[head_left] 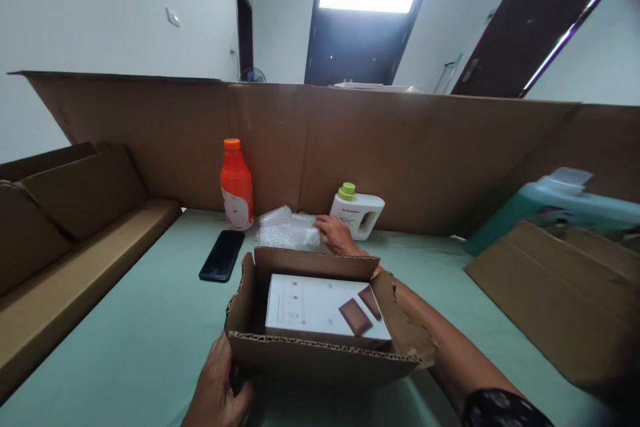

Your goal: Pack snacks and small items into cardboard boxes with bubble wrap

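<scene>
An open cardboard box point(320, 353) sits in front of me on the green table point(150, 327). Inside it lies a white product box point(320, 307) with two brown rectangles printed on top. My left hand point(220, 390) grips the cardboard box's near left corner. My right hand point(336, 235) reaches over the far flap and rests on a sheet of bubble wrap point(287, 230) behind the box; whether the fingers grip the wrap is unclear.
An orange bottle point(237, 187) and a white jug with a green cap point(359, 211) stand at the back by a tall cardboard wall point(400, 147). A black phone point(223, 255) lies left of the box. Flat cardboard point(560, 300) and a teal container point(555, 203) lie right.
</scene>
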`<state>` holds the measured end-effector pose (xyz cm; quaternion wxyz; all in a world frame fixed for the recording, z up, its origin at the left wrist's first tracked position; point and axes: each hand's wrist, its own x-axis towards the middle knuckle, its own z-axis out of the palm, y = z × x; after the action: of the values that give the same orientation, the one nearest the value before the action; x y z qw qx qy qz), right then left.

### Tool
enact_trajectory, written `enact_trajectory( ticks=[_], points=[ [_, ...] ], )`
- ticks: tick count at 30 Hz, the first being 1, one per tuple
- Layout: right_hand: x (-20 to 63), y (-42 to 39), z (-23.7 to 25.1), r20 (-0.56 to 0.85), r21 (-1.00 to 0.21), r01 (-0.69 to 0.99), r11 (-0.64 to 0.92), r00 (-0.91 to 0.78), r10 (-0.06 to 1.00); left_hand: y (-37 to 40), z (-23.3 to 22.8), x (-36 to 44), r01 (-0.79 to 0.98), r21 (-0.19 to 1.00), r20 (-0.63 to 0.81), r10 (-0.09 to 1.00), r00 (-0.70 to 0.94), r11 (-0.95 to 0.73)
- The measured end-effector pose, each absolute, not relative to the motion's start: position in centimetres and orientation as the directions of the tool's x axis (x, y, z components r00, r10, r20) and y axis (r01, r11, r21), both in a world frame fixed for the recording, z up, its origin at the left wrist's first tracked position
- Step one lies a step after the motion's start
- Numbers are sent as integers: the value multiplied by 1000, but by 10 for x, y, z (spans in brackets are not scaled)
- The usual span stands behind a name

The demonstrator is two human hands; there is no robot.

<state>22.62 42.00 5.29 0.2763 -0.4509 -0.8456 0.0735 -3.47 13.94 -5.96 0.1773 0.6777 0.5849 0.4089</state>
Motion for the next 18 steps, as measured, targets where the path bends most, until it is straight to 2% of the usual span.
enact_trajectory(
  ticks=[4, 9, 14, 18],
  points=[
    [226, 445, 70, 458, -579, 663, 474, -217, 862, 138, -64, -36, 646, 726, 345, 938, -46, -235],
    [253, 442, 92, 428, -765, 538, 354, 13, 904, 139, -62, -38, 645, 717, 357, 934, -15, -264],
    [315, 372, 88, 334, -826, 517, 223, 132, 933, 142, -45, -32, 612, 745, 375, 926, -55, -265],
    [377, 280, 64, 198, -786, 617, 27, 210, 957, 139, -31, -33, 631, 741, 327, 944, -40, -230]
  ],
)
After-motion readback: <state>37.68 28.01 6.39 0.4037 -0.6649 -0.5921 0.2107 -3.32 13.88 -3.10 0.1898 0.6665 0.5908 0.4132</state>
